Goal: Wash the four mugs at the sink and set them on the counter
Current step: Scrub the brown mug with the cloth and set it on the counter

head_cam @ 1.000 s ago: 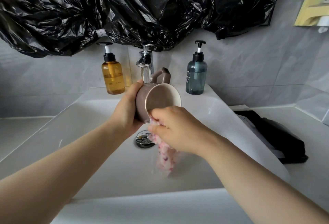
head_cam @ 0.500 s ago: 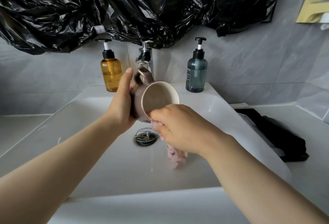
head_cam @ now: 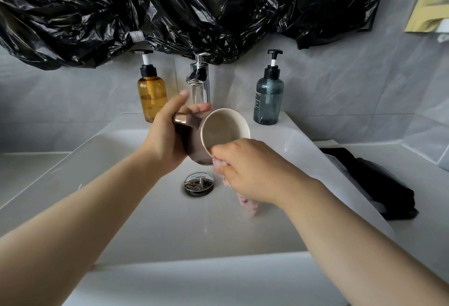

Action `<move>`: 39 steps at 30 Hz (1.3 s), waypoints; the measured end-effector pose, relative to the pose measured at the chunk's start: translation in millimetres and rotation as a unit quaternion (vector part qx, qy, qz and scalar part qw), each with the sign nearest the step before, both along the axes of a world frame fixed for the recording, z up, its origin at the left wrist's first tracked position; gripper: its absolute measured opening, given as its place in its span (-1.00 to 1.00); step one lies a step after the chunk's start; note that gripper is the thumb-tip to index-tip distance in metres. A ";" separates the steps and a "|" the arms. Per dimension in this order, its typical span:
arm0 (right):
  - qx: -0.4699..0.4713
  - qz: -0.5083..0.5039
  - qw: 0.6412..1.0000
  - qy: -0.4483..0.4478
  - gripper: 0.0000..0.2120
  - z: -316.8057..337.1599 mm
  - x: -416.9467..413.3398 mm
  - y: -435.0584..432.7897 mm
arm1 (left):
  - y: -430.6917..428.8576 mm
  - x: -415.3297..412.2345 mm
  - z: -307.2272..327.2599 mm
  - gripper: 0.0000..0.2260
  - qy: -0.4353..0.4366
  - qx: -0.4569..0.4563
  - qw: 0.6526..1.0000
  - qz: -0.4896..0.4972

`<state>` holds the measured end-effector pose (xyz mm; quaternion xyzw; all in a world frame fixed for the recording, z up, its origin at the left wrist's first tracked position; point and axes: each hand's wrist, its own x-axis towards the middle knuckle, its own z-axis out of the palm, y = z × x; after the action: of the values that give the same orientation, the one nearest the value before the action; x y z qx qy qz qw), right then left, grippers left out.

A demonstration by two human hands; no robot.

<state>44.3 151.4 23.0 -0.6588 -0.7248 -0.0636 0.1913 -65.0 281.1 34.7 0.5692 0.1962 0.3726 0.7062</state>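
Note:
A brown mug [head_cam: 224,129] with a cream inside is held on its side over the white sink [head_cam: 121,184], its mouth facing me. My left hand [head_cam: 167,135] grips the mug's body and handle from the left. My right hand [head_cam: 245,169] pinches a pink patterned cloth [head_cam: 246,205] against the mug's lower rim; the cloth hangs below the hand. No other mug is in view.
A chrome tap [head_cam: 200,79] stands behind the mug, an amber pump bottle [head_cam: 151,96] on its left and a blue-grey pump bottle [head_cam: 268,98] on its right. The drain plug [head_cam: 198,184] lies below. Black fabric [head_cam: 374,184] sits on the right counter. Black plastic sheeting [head_cam: 170,9] hangs above.
The mug has turned in my left hand, its handle swinging from the top round to the left into my fingers. My right hand with the cloth stays at the lower rim.

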 end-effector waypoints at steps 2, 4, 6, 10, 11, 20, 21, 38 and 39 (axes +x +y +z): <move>-0.006 0.005 1.000 0.007 -0.70 -2.4 -4.3 0.9 | -1.9 0.4 -0.4 -0.69 -0.005 -0.004 1.000 0.005; -0.025 0.015 0.998 0.061 -0.62 -3.9 -6.5 1.0 | -1.3 2.2 -4.1 -0.68 -0.024 0.006 1.000 0.019; -0.032 0.025 0.986 0.164 -0.58 -3.8 -7.6 2.9 | -2.5 4.0 -5.9 -0.66 -0.037 0.014 0.999 0.016; 0.036 0.039 0.923 0.381 -0.67 -3.0 -6.8 10.8 | -2.7 10.5 -9.9 -0.60 -0.078 0.020 0.997 0.018; 0.051 0.035 0.922 0.382 -0.66 -3.0 -6.2 11.4 | -2.5 11.3 -10.7 -0.61 -0.086 0.024 0.996 0.020; 0.049 -0.010 0.997 0.067 -0.53 3.2 11.0 1.0 | -11.2 1.7 -2.0 -0.48 0.074 -0.022 0.994 -0.080; 0.046 -0.008 0.998 0.052 -0.54 3.1 8.9 1.7 | -12.8 1.2 -1.4 -0.43 0.081 -0.011 0.993 -0.084; 0.161 0.090 0.930 0.319 -0.90 0.2 9.6 7.2 | -5.9 5.0 -19.2 -0.39 0.096 0.001 0.994 -0.050; 0.190 0.087 0.923 0.324 -0.99 2.2 10.1 6.4 | -2.9 6.7 -22.0 -0.43 0.086 -0.004 0.995 -0.057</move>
<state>54.3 157.8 25.2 -0.5287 -0.6522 0.0337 0.5422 -58.3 278.2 12.7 0.6066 0.2245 0.2808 0.7090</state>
